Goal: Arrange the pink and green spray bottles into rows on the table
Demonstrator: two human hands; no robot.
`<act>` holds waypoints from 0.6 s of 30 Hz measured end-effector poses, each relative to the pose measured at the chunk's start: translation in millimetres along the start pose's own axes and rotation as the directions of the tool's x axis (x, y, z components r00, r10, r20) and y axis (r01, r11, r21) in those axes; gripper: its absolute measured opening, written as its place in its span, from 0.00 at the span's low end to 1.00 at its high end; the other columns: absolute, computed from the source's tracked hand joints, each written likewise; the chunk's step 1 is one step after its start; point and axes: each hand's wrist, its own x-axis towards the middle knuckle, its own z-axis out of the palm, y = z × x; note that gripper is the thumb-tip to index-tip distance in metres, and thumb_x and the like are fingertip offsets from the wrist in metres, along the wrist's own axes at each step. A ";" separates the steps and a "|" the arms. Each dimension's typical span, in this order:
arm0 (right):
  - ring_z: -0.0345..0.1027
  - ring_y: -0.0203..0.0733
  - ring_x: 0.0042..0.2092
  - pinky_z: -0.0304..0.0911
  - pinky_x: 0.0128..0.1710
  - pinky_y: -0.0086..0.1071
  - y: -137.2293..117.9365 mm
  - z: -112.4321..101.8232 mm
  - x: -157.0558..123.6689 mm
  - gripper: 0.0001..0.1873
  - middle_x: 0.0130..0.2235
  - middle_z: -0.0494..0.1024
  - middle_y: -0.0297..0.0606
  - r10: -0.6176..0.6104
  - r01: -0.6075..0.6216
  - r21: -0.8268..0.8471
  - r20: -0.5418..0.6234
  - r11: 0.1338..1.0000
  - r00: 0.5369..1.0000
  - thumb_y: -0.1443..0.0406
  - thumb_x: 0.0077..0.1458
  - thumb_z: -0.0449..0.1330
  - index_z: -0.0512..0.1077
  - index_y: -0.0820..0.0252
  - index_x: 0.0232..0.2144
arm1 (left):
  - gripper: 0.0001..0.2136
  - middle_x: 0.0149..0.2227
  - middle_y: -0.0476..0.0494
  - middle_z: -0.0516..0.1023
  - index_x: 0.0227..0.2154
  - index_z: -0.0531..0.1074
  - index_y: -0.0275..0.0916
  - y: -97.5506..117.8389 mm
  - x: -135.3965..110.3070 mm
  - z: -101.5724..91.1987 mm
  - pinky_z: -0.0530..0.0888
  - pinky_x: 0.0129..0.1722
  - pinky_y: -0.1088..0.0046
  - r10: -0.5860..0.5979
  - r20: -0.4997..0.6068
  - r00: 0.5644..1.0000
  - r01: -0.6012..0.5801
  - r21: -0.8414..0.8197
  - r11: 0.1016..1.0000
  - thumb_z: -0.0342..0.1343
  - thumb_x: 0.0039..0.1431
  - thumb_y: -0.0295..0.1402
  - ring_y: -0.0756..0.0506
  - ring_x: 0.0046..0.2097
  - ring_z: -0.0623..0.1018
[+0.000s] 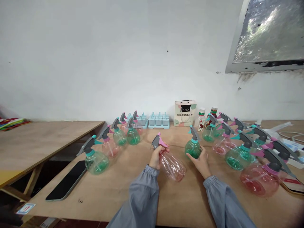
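My left hand (157,156) is closed around the neck of a clear pink spray bottle (174,167), which tilts with its grey and pink trigger head to the upper left. My right hand (201,161) has its thumb and fingers around the lower body of a green spray bottle (193,148) with a grey and teal head. That one stands upright, at or just above the tabletop. To the left is a group of green and pink spray bottles, the nearest a green spray bottle (97,162). More stand at the right, the closest a pink spray bottle (260,180).
A black phone (67,182) lies at the left on the wooden table (114,196). Along the wall stand pale blue popsicle moulds (159,121), a printed paper bag (184,114) and a white-capped bottle (201,119). A second table (52,134) adjoins at left.
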 end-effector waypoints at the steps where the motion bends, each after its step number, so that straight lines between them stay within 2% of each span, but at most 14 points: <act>1: 0.63 0.61 0.52 0.60 0.52 0.51 0.1 0.1 0.0 0.54 0.50 0.71 0.55 0.001 -0.001 0.002 -0.001 1.000 1.000 0.31 0.37 0.60 0.63 0.63 0.55 | 0.12 0.29 0.49 0.80 0.27 0.73 0.38 -0.1 -0.6 0.3 0.71 0.33 0.74 -0.019 0.000 1.000 0.019 0.006 1.000 0.60 0.33 0.31 0.50 0.28 0.75; 5: 0.63 0.61 0.52 0.59 0.52 0.51 -0.5 -0.1 0.1 0.53 0.50 0.71 0.54 0.004 -0.004 0.006 0.000 1.000 1.000 0.32 0.38 0.60 0.63 0.62 0.55 | 0.15 0.38 0.45 0.82 0.31 0.74 0.38 -0.6 -2.5 3.0 0.73 0.34 0.73 -0.061 0.145 0.988 0.060 0.017 0.998 0.62 0.34 0.30 0.50 0.29 0.77; 6: 0.63 0.61 0.52 0.59 0.52 0.51 -0.7 -0.2 0.2 0.52 0.50 0.71 0.54 0.003 -0.003 0.006 0.005 1.000 1.000 0.33 0.38 0.61 0.63 0.62 0.55 | 0.15 0.39 0.45 0.82 0.32 0.74 0.38 -1.1 -2.1 3.6 0.73 0.34 0.73 -0.054 0.148 0.987 0.053 0.007 0.999 0.62 0.34 0.30 0.50 0.28 0.76; 7: 0.63 0.61 0.52 0.59 0.52 0.51 -0.7 -0.4 0.4 0.52 0.50 0.71 0.54 0.003 -0.003 0.005 0.010 1.000 1.000 0.33 0.38 0.61 0.63 0.62 0.55 | 0.15 0.38 0.45 0.82 0.31 0.74 0.38 -1.7 -1.3 4.0 0.73 0.34 0.73 -0.040 0.114 0.993 0.041 -0.007 0.999 0.62 0.34 0.30 0.51 0.28 0.76; 9: 0.62 0.61 0.52 0.59 0.53 0.52 -0.6 -0.5 0.8 0.52 0.50 0.71 0.54 0.005 -0.005 0.004 0.013 1.000 1.000 0.33 0.38 0.61 0.62 0.62 0.55 | 0.13 0.33 0.47 0.81 0.29 0.73 0.38 -2.5 1.4 4.4 0.72 0.33 0.74 -0.021 -0.026 0.999 0.020 -0.036 0.999 0.62 0.34 0.31 0.51 0.27 0.76; 11: 0.62 0.61 0.53 0.59 0.53 0.52 0.0 -0.3 1.2 0.53 0.51 0.71 0.55 0.012 -0.012 0.004 0.013 1.000 1.000 0.33 0.37 0.61 0.62 0.63 0.55 | 0.12 0.30 0.48 0.80 0.28 0.72 0.38 -1.9 3.6 4.6 0.72 0.33 0.75 -0.011 -0.142 0.990 0.003 -0.050 0.999 0.62 0.35 0.31 0.51 0.27 0.76; 12: 0.62 0.62 0.53 0.59 0.53 0.52 0.3 -0.1 1.3 0.54 0.51 0.70 0.55 0.015 -0.015 0.005 0.015 1.000 1.000 0.33 0.37 0.61 0.62 0.63 0.55 | 0.12 0.30 0.48 0.80 0.28 0.72 0.38 -0.9 3.9 4.7 0.72 0.33 0.75 -0.001 -0.151 0.989 -0.006 -0.045 0.999 0.62 0.35 0.32 0.51 0.27 0.76; 16: 0.62 0.63 0.53 0.58 0.54 0.53 1.7 0.9 1.3 0.56 0.52 0.70 0.57 0.022 -0.022 0.000 0.021 1.000 1.000 0.31 0.36 0.60 0.61 0.64 0.56 | 0.16 0.36 0.45 0.82 0.31 0.74 0.38 2.3 0.3 6.5 0.72 0.31 0.76 0.058 -0.029 0.998 -0.057 0.021 0.998 0.66 0.33 0.33 0.51 0.28 0.77; 18: 0.61 0.63 0.53 0.58 0.54 0.53 2.1 1.1 1.2 0.56 0.52 0.70 0.57 0.020 -0.020 -0.003 0.023 1.000 1.000 0.31 0.36 0.59 0.61 0.64 0.56 | 0.16 0.33 0.45 0.82 0.29 0.74 0.37 1.4 -2.0 7.7 0.72 0.31 0.76 0.059 -0.055 0.997 -0.058 0.029 0.998 0.67 0.32 0.34 0.51 0.28 0.77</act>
